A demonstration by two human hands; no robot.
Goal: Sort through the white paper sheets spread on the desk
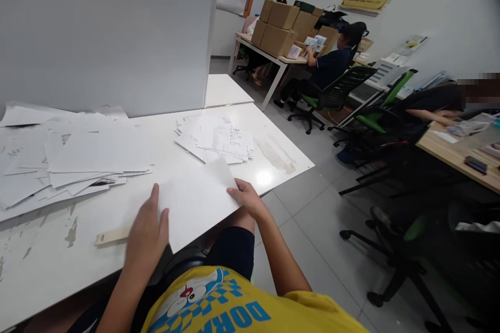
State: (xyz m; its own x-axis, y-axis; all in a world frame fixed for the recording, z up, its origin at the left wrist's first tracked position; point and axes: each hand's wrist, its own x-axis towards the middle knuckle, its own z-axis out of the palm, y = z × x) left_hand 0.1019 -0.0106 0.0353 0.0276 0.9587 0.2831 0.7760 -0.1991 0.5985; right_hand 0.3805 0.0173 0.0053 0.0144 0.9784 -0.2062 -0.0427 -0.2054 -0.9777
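Observation:
I hold a blank white sheet of paper [195, 203] at the near edge of a white table [273, 151], with both hands on it. My left hand [146, 234] grips its left edge, thumb on top. At the sheet's right edge my right hand [248, 199] pinches it. The sheet juts out over the table edge above my lap. A wooden ruler [111, 237] lies on the table just left of my left hand.
A big loose pile of papers [58, 158] covers the table's left side; a smaller printed stack [216, 138] lies beyond the sheet. A grey partition [109, 31] backs the table. Seated people, green office chairs [336, 93], desks and cardboard boxes [283, 26] fill the right.

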